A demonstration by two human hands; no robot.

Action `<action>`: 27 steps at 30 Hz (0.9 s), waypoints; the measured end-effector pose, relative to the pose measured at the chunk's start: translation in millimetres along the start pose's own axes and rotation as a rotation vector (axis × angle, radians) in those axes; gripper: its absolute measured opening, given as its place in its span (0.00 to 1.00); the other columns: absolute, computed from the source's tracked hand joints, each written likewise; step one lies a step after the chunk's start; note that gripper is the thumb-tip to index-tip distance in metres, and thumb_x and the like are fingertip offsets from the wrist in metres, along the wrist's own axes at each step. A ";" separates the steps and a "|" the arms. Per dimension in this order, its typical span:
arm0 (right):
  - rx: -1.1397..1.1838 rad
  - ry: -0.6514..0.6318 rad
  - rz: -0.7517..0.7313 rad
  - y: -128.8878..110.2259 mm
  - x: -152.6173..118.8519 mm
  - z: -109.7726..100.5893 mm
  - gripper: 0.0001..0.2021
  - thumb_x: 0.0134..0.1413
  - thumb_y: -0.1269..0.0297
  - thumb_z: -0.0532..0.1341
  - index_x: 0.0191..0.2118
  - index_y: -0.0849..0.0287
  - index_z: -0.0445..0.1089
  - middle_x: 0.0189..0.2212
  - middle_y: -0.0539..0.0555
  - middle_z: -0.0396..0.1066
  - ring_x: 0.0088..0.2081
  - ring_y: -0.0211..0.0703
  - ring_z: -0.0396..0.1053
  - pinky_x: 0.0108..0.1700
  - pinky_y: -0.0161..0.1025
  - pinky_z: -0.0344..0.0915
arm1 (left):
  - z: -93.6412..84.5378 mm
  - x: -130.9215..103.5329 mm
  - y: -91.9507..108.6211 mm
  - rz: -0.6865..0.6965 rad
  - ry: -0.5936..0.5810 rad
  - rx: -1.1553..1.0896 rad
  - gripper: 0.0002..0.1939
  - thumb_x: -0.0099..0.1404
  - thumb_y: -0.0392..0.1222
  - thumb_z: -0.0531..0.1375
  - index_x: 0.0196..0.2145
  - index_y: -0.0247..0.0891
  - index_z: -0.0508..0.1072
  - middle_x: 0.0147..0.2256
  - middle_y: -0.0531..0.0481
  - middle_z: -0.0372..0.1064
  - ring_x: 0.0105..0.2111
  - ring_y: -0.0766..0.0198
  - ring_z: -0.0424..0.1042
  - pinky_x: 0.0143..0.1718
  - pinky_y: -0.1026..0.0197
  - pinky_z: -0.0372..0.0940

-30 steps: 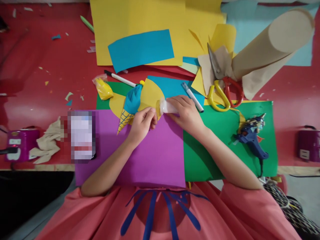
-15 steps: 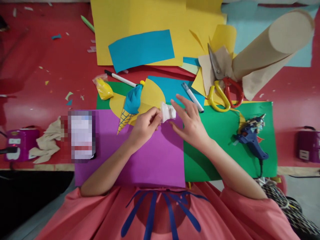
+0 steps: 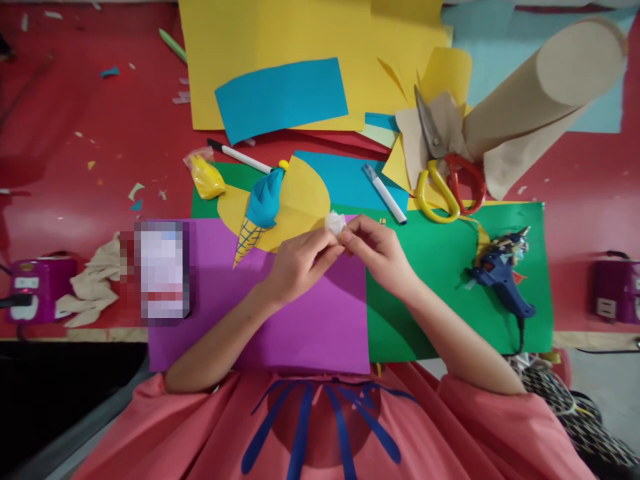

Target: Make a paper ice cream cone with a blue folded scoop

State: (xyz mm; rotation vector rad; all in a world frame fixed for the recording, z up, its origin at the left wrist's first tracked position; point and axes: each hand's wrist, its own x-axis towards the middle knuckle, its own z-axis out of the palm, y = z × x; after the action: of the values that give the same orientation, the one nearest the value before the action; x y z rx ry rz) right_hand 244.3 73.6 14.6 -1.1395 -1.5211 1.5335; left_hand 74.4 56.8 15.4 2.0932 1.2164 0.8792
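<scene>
A small white crumpled packet [image 3: 335, 223] is pinched between my two hands, above the join of the purple sheet [image 3: 300, 313] and the green sheet [image 3: 425, 287]. My left hand [image 3: 303, 263] grips its left side with closed fingers. On the right side my right hand [image 3: 379, 253] is closed on it too, fingertips meeting those of the left. What is inside the packet cannot be made out. Just left of my hands lies an ice-cream shape with a blue top [image 3: 265, 199] and a yellow cone [image 3: 247, 241], on a yellow paper piece [image 3: 306, 197].
Scissors [image 3: 437, 187], a capped marker [image 3: 385, 193] and a beige roll [image 3: 540, 93] lie at the right. A blue glue gun [image 3: 505, 280] rests on the green sheet. A phone [image 3: 163, 273] and a yellow clay bag [image 3: 205, 177] are at the left.
My right hand has moved left and closed from spread fingers onto the white packet. My left hand has shifted slightly right, and the packet looks more bunched up.
</scene>
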 end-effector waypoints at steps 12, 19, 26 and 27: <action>0.103 -0.006 -0.073 8.6 -2.1 1.9 0.11 0.61 0.62 0.56 0.28 0.58 0.61 0.23 0.47 0.62 0.26 0.33 0.60 0.30 0.34 0.58 | 4.2 -0.6 1.9 -0.148 0.003 -0.366 0.13 0.70 0.41 0.52 0.26 0.39 0.59 0.21 0.58 0.57 0.20 0.73 0.57 0.22 0.67 0.54; 0.166 0.046 -0.077 13.2 -1.7 3.2 0.11 0.58 0.63 0.56 0.26 0.58 0.62 0.21 0.47 0.63 0.24 0.33 0.61 0.29 0.34 0.58 | 7.1 2.3 -0.3 -0.235 -0.025 -0.504 0.15 0.70 0.43 0.52 0.25 0.39 0.60 0.20 0.57 0.58 0.20 0.73 0.58 0.22 0.67 0.55; -0.200 0.014 -0.144 9.0 -1.9 -1.8 0.08 0.55 0.70 0.54 0.25 0.58 0.59 0.21 0.45 0.59 0.24 0.32 0.56 0.28 0.33 0.53 | -8.9 14.7 7.6 -0.175 -0.196 0.152 0.10 0.62 0.38 0.56 0.23 0.38 0.63 0.19 0.56 0.59 0.19 0.70 0.57 0.22 0.64 0.48; -0.230 0.003 -0.150 6.9 -1.8 -2.2 0.08 0.55 0.70 0.53 0.25 0.58 0.59 0.21 0.46 0.59 0.24 0.32 0.56 0.28 0.33 0.53 | -9.5 15.6 8.4 -0.151 -0.204 0.233 0.10 0.63 0.39 0.55 0.23 0.38 0.64 0.18 0.56 0.59 0.18 0.70 0.57 0.21 0.63 0.46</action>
State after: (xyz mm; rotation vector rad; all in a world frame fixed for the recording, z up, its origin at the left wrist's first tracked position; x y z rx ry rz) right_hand 247.7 72.3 8.1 -1.1242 -1.7738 1.2819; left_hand 77.3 68.4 31.7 2.1732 1.3994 0.4617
